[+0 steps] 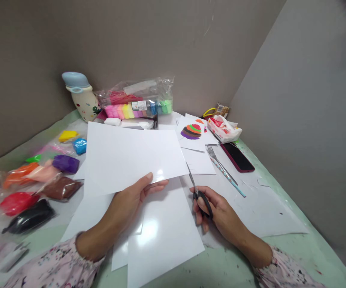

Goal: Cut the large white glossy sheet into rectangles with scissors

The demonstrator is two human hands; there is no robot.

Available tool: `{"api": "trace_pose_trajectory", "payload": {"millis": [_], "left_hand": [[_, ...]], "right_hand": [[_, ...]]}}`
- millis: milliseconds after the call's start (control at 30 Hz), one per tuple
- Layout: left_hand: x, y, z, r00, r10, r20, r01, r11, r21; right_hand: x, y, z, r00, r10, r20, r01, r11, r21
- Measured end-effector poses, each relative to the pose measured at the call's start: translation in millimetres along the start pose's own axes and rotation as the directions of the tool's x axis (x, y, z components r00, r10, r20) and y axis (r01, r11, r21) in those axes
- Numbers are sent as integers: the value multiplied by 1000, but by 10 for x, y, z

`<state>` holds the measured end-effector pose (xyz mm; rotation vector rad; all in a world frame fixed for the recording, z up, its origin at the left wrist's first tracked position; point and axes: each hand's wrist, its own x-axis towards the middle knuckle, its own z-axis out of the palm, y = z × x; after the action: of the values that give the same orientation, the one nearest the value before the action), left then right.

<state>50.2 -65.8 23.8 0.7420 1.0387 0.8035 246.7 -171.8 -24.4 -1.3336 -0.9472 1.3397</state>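
A blank white sheet is raised above the table, pinched at its lower edge by my left hand, thumb on top and fingers beneath. My right hand is wrapped round the black handles of a pair of scissors. The scissors' blades point up and away, at the sheet's right edge near its lower right corner. Whether they touch the paper is hard to tell. More white sheets lie overlapping under both hands.
Bagged coloured clay lies at the left. Behind stand a bottle and a clay pack. Right of centre are a painted card, a fork, a patterned stick, a phone and a tissue pack.
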Motion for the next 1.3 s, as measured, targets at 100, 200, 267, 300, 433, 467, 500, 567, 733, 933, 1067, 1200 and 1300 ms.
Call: {"api": "trace_pose_trajectory", "payload": {"millis": [100,200,267,300,433,467,500,567,733,933,1067,1200,1300], "left_hand": [[-1,-8,-4,1000,5,16,-5,1000,9],[-1,-10,-4,1000,1,10,-1,1000,12],[-3,-7,0,1000,0,3,0,1000,2],[-5,-4,2,1000,-1,0,1,1000,-4],[-10,3,12,1000,-8,-4,7,1000,-11],[-11,4,14,1000,-10,-6,10,1000,-8],[-12,5,16,1000,-11,-8,11,1000,-7],[-14,9,21,1000,-10,-15,10,1000,-13],[-14,15,26,999,6,-49,-8,999,-37],[4,-1,12,999,0,-37,-2,999,-38],[15,-13,3,1000,14,-16,-15,999,-37],[2,-5,12,1000,18,-11,-18,1000,-20],[-3,1,19,1000,15,-17,-16,1000,-21]], "right_hand": [[-1,-2,1,1000,6,-3,-6,1000,-1],[-5,-2,1,1000,2,0,-2,1000,3],[-6,-1,1,1000,1,1,-1,1000,7],[-7,-1,1,1000,1,1,-1,1000,8],[-7,9,-2,1000,-8,10,7,1000,25],[-7,15,-5,1000,-17,16,17,999,35],[-6,21,-9,999,-29,24,28,999,47],[-4,35,-19,998,-48,37,46,997,65],[3,54,-34,998,-50,45,46,996,79],[0,31,-26,998,-28,57,25,998,55],[-11,20,-22,998,-28,57,25,998,53],[-16,21,-21,998,-21,54,18,999,47],[-15,23,-22,998,-23,56,20,998,52]]}}
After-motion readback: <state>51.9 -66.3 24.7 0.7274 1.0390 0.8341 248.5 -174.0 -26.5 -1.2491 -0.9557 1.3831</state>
